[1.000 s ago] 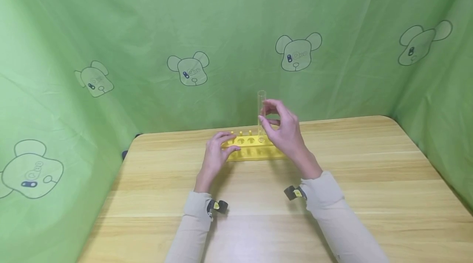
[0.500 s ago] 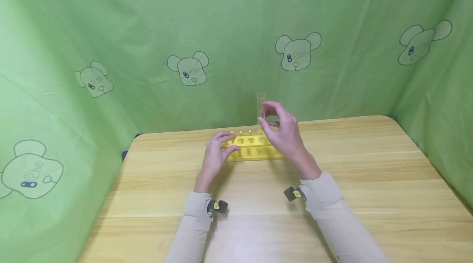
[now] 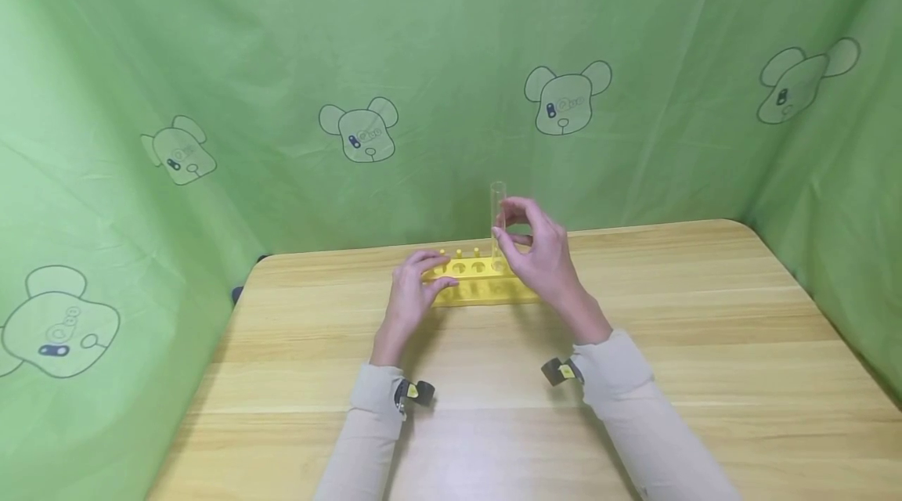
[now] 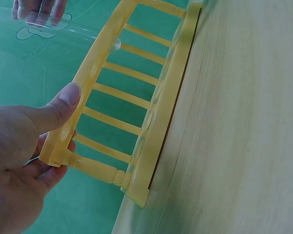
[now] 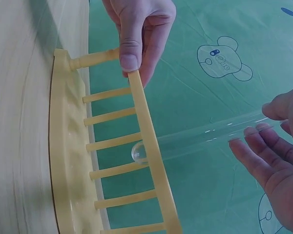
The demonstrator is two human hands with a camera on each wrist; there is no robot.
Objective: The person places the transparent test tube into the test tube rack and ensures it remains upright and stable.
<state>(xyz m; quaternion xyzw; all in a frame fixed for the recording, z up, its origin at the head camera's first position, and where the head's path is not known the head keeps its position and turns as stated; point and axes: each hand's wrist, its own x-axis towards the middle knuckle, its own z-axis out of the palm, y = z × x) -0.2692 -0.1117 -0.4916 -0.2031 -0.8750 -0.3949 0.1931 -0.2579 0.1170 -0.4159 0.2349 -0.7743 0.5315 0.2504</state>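
A clear test tube (image 3: 498, 207) stands upright, its rounded bottom poking just through a hole in the top bar of a yellow test tube rack (image 3: 468, 270). My right hand (image 3: 546, 250) pinches the tube around mid-height between thumb and fingers. At the rack's left end, my left hand (image 3: 411, 286) grips the top bar, thumb (image 4: 68, 95) on the near side and fingers beneath. In the right wrist view the tube's round tip (image 5: 139, 152) shows below the bar, well above the rack's base (image 5: 63, 146). Part of the rack's right end is hidden behind my right hand.
The rack sits near the back of a wooden table (image 3: 479, 423). A green curtain (image 3: 437, 31) printed with bear heads hangs behind and along both sides. Short pegs (image 3: 460, 254) rise along the rack's rear edge.
My right hand has lowered slightly, and the test tube has sunk a little with it into the rack's hole. My left hand stays in place on the rack.
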